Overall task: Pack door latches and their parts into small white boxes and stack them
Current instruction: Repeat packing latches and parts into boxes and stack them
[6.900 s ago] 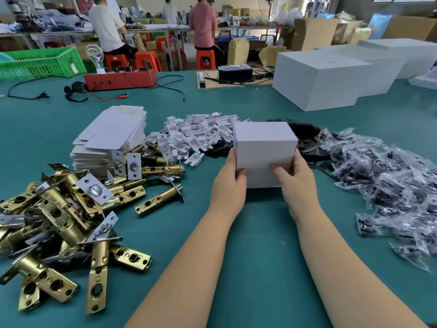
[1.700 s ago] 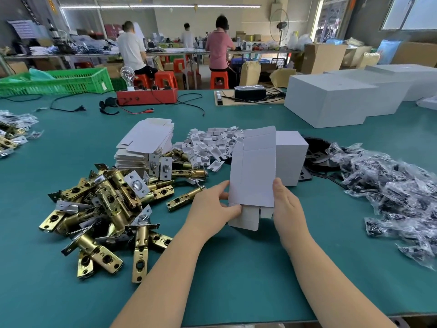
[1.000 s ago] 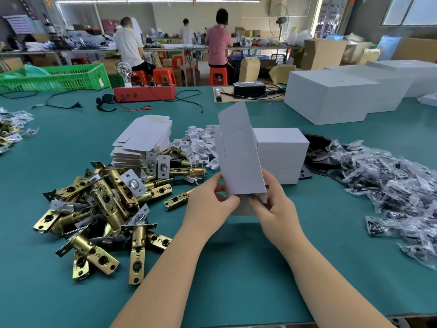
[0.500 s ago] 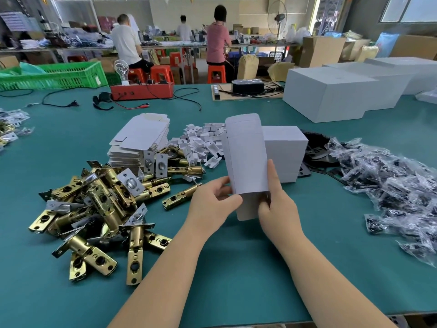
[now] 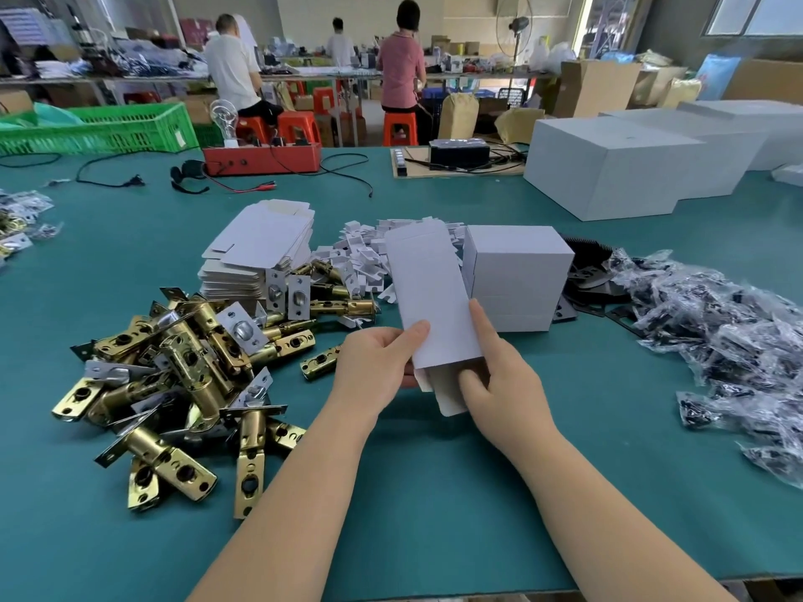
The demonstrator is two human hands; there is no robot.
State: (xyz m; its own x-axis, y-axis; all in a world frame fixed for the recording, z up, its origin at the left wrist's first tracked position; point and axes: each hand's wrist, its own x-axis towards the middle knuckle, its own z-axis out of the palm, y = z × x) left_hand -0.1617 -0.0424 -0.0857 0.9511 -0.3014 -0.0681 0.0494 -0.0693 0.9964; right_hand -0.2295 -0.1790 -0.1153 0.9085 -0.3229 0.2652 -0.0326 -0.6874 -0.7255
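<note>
Both my hands hold a small white box (image 5: 428, 293), partly formed and upright above the green table. My left hand (image 5: 376, 362) pinches its lower left edge with thumb on the front. My right hand (image 5: 495, 375) grips the lower right side, its index finger straight along the face and its thumb at the open bottom flap. Brass door latches (image 5: 182, 375) lie heaped at my left. Flat box blanks (image 5: 260, 249) are stacked behind them. A stack of packed white boxes (image 5: 517, 280) stands just behind the held one.
Small white card inserts (image 5: 360, 258) are piled beyond the box. Clear bags of parts (image 5: 738, 341) spread over the right side, with black plates (image 5: 586, 275) beside the stack. Big white cartons (image 5: 608, 171) and a red tool case (image 5: 260, 160) sit further back. People work at far benches.
The box has tilted and turned so its broad face looks at me. My right thumb has moved in at the bottom flap, which now hangs open below the box.
</note>
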